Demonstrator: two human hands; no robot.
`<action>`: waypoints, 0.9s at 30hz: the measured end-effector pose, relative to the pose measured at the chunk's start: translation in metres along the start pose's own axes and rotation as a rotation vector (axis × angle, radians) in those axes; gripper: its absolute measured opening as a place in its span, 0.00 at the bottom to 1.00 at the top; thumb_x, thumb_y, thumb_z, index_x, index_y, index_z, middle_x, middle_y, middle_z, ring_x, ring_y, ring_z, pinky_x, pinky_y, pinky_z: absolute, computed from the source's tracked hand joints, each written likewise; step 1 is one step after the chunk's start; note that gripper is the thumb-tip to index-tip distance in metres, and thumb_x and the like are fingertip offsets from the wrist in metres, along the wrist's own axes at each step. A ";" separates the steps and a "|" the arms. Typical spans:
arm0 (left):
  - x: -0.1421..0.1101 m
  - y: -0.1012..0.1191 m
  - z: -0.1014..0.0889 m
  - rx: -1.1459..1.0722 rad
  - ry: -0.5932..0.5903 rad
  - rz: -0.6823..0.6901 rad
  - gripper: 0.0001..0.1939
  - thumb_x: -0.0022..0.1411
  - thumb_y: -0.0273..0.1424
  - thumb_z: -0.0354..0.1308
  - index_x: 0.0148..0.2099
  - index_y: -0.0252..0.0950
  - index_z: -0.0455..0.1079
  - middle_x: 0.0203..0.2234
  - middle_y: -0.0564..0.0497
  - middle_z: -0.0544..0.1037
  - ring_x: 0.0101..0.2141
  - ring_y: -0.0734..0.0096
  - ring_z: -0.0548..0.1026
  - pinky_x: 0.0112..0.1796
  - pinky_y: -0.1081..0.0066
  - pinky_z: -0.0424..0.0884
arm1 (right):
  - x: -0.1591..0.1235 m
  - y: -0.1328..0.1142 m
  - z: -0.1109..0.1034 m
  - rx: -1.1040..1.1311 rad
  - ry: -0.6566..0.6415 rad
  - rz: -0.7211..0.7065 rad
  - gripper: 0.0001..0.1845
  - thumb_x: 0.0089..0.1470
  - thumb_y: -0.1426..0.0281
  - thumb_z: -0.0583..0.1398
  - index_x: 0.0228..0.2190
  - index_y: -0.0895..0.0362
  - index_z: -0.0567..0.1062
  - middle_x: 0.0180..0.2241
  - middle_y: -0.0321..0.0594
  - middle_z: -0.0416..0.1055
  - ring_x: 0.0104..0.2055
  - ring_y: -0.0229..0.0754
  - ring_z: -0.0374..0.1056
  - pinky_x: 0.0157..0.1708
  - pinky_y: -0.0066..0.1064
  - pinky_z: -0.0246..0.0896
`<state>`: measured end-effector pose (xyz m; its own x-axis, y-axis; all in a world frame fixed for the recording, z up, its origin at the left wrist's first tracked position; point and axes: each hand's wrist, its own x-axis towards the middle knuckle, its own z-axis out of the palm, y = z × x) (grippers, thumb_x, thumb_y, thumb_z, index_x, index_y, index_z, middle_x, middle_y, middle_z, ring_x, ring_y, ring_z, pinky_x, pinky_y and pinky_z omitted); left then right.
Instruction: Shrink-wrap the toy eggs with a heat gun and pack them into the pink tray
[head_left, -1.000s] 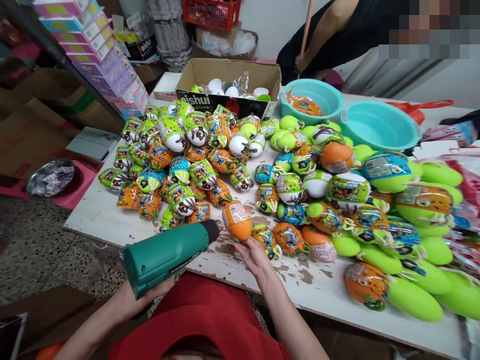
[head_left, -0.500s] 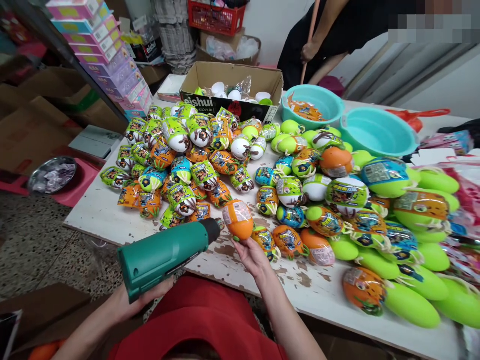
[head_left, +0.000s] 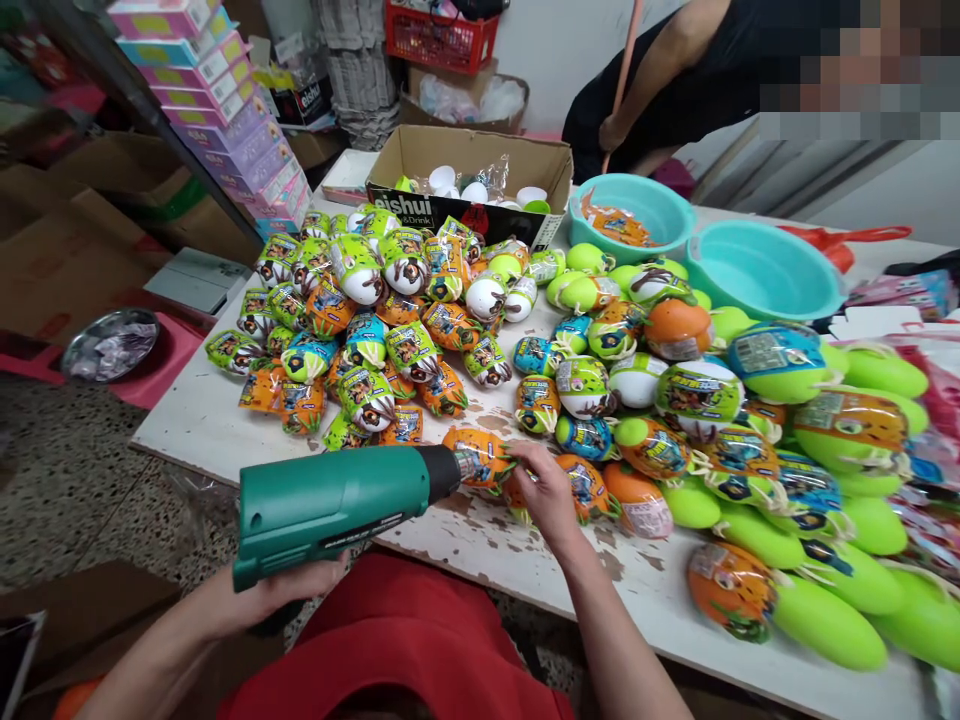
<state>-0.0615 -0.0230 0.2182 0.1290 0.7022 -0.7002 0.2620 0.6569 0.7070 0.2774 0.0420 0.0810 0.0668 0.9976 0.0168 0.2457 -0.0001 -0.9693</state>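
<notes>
The left hand [head_left: 304, 584] gripped a green heat gun [head_left: 330, 503], its handle mostly hidden; the right hand [head_left: 546, 490] pinched one end of an orange wrapped egg [head_left: 484, 453], partly covered by the nozzle [head_left: 466, 466].

worn table [head_left: 196, 418]: left front corner is lying bare
wrapped egg pile [head_left: 366, 398]: is blocking way to cardboard box [head_left: 420, 150]
heat gun [head_left: 330, 505]: is jutting over front edge

The chipped white table [head_left: 191, 420] bears wrapped eggs [head_left: 412, 350] and basins [head_left: 765, 272]
</notes>
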 end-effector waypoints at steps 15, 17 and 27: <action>0.001 -0.009 0.003 -0.043 0.080 0.043 0.11 0.52 0.37 0.59 0.21 0.38 0.70 0.22 0.53 0.75 0.28 0.65 0.72 0.35 0.68 0.68 | -0.002 0.026 0.029 0.043 -0.053 0.323 0.18 0.44 0.62 0.62 0.39 0.54 0.76 0.32 0.39 0.77 0.32 0.46 0.72 0.33 0.37 0.68; 0.005 -0.014 -0.010 0.012 0.226 0.091 0.13 0.53 0.40 0.58 0.21 0.39 0.69 0.20 0.54 0.74 0.26 0.65 0.71 0.35 0.68 0.68 | 0.004 0.031 0.032 -0.134 -0.023 0.236 0.19 0.47 0.62 0.59 0.41 0.55 0.75 0.37 0.42 0.77 0.36 0.48 0.72 0.38 0.40 0.68; 0.016 -0.053 -0.067 0.104 0.493 0.129 0.17 0.52 0.43 0.60 0.19 0.40 0.64 0.16 0.54 0.72 0.23 0.64 0.70 0.32 0.66 0.67 | 0.022 0.039 0.032 -0.765 0.225 -0.231 0.19 0.52 0.68 0.55 0.46 0.58 0.73 0.51 0.53 0.65 0.52 0.56 0.63 0.50 0.52 0.62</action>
<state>-0.1369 -0.0281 0.1764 -0.2929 0.8380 -0.4605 0.3703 0.5434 0.7533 0.2574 0.0657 0.0360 0.1054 0.9407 0.3225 0.8614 0.0757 -0.5023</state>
